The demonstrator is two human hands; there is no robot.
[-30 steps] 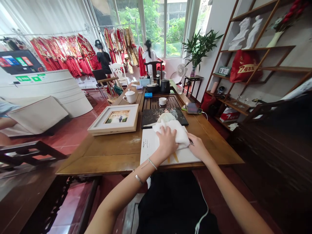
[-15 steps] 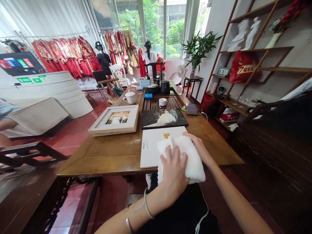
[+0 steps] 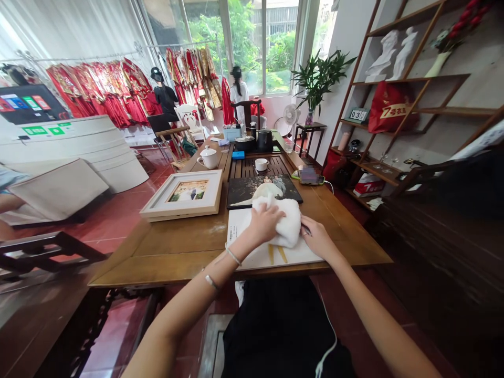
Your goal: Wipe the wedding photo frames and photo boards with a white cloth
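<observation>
My left hand (image 3: 266, 222) is closed over a white fluffy towel (image 3: 290, 220), pressing it onto a white panel (image 3: 252, 257). The towel lies over the panel's far part and reaches the dark photo panel behind it. Small print and gold marks show on the white panel. My right hand (image 3: 318, 239) grips the panel's right edge with bent fingers, just beside the towel. Beyond lies the dark photo panel (image 3: 244, 190) with a figure in a white dress. A pale wooden picture frame (image 3: 151, 211) stands to the left.
On the wooden table (image 3: 165, 260) are a lidded white cup (image 3: 208, 156), a small white cup (image 3: 261, 165), a blue box (image 3: 238, 155), a dark kettle (image 3: 264, 140) and a phone (image 3: 310, 176) on a cable. Shelves (image 3: 425, 79) stand at right. Two people are near the clothes racks.
My left hand has pushed the towel forward, away from me, uncovering gold marks on the near part of the panel. My right hand has slid nearer along the panel's right edge.
</observation>
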